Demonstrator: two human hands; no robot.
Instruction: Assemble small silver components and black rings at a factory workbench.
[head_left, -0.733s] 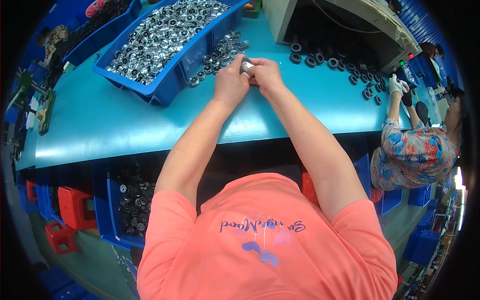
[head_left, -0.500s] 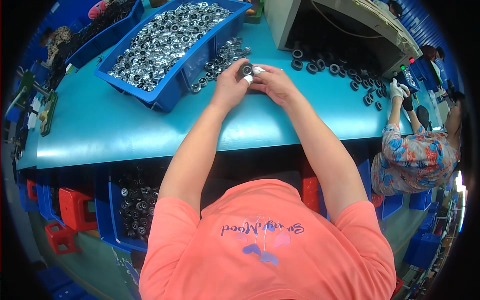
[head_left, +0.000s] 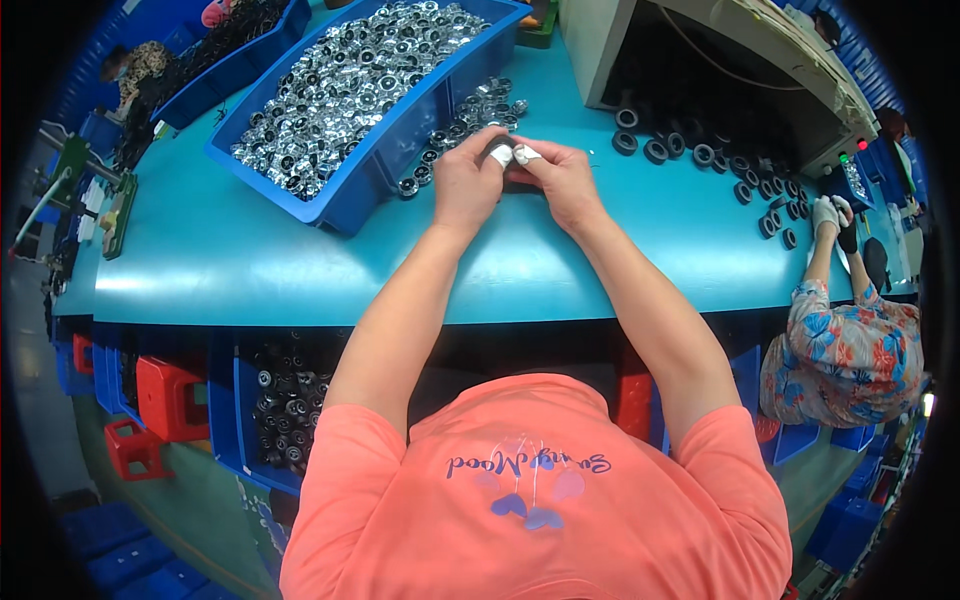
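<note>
Between my two hands, above the teal table, is a small black wheel [head_left: 499, 143], mostly covered by fingers. My left hand [head_left: 468, 186] is closed around its left side, and my right hand [head_left: 566, 184] grips it from the right. White wrapping covers both thumbs, which press close together on the wheel's near side. Just beyond and left of my hands, loose shiny hubs [head_left: 482, 108] lie on the table. They spill beside a blue bin [head_left: 345, 200] heaped with more silvery hubs [head_left: 370, 75].
Several black rubber rings [head_left: 703, 156] are scattered at right before a beige box-shaped machine [head_left: 603, 55] with a dark opening. Farther right, a co-worker in a flowered shirt [head_left: 850, 345] has gloved hands [head_left: 828, 214] at the table [head_left: 250, 275]. Below its edge stand a bin of dark wheels [head_left: 285, 420] and red stools [head_left: 170, 400].
My thumbs have come closer together over the wheel, and its face, visible before, is now mostly hidden. The whole view has shifted slightly.
</note>
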